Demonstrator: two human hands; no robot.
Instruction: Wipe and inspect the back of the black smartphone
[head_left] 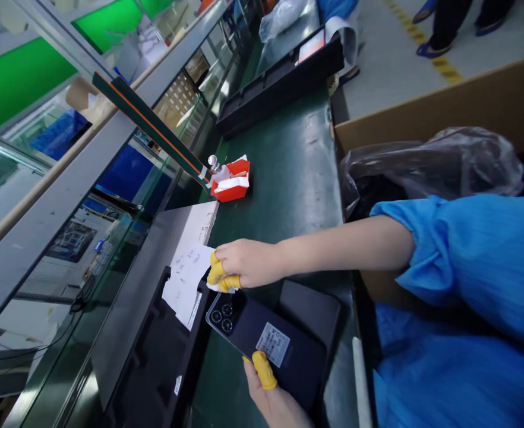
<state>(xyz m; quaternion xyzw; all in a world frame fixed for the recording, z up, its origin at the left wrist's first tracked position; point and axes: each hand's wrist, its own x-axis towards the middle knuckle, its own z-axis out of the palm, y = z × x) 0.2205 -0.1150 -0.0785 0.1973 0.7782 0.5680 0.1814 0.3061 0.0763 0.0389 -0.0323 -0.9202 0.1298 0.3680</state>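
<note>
A dark phone lies back-up, with its camera cluster toward the left and a white label sticker near its middle. My left hand comes in from the bottom edge and holds the phone, its thumb in a yellow finger cot pressed beside the sticker. My right hand reaches across from the right in a blue sleeve. Its yellow-cotted fingertips pinch a small white wipe at the phone's top edge, just above the camera cluster.
A second dark slab lies under the phone on the green belt. White paper slips, a black tray, a red-and-white box, a long black tray, a cardboard box with a plastic bag and another person's feet surround it.
</note>
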